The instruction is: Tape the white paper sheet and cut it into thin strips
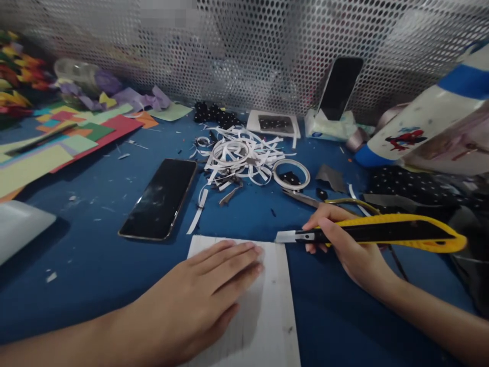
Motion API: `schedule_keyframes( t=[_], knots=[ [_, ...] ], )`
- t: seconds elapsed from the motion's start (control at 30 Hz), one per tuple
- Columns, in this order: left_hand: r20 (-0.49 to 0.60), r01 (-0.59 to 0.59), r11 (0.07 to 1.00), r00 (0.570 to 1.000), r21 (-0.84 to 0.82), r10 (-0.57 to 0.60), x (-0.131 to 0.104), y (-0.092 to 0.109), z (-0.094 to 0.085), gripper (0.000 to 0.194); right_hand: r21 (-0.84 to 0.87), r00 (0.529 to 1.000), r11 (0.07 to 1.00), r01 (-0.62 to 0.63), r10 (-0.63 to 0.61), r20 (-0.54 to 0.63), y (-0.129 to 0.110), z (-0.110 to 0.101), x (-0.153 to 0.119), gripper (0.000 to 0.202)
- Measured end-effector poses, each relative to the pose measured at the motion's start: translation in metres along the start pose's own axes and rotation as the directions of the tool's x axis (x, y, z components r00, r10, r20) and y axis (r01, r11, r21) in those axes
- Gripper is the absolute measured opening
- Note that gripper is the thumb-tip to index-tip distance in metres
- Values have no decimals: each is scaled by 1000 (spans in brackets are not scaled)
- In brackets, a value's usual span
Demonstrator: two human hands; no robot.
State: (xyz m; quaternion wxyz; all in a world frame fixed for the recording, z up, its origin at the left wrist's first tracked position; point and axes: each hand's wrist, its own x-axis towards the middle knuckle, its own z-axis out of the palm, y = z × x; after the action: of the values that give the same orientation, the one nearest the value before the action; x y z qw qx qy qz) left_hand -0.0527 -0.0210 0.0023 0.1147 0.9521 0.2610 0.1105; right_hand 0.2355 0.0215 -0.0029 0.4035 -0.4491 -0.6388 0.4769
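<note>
My left hand lies flat with fingers stretched over a sheet of white lined paper or card, pressing it on the blue table. In my right hand is a yellow and black utility knife, held between thumb and fingers. Its short blade points left, and the tip is at the sheet's top right corner. Whether the blade touches the sheet I cannot tell. Scissors with yellow handles lie just beyond my right hand, partly covered by it.
A black phone lies left of a heap of white paper strips. A tape roll is beside the heap. Coloured paper lies at left, a Spider-Man bottle at right. Another phone leans against the perforated metal panel.
</note>
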Motion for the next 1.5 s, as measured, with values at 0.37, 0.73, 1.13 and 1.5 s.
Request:
schedule_keyframes(
  t=[0.37,0.73,1.13,1.5],
  knots=[
    [-19,-10,1000,1000,29,11,0,0,0,46,-30,1000,999,-15,14,-8,1,-3,-1,24],
    [-24,-8,1000,1000,21,8,1,1,0,47,-36,1000,999,-23,23,5,0,-3,0,23],
    [-19,-8,1000,1000,19,8,0,1,1,48,-35,999,999,7,-6,40,-3,-3,0,22],
    [-5,-11,1000,1000,6,11,0,-1,2,50,-66,993,998,0,8,116,-15,-1,3,21]
  ],
)
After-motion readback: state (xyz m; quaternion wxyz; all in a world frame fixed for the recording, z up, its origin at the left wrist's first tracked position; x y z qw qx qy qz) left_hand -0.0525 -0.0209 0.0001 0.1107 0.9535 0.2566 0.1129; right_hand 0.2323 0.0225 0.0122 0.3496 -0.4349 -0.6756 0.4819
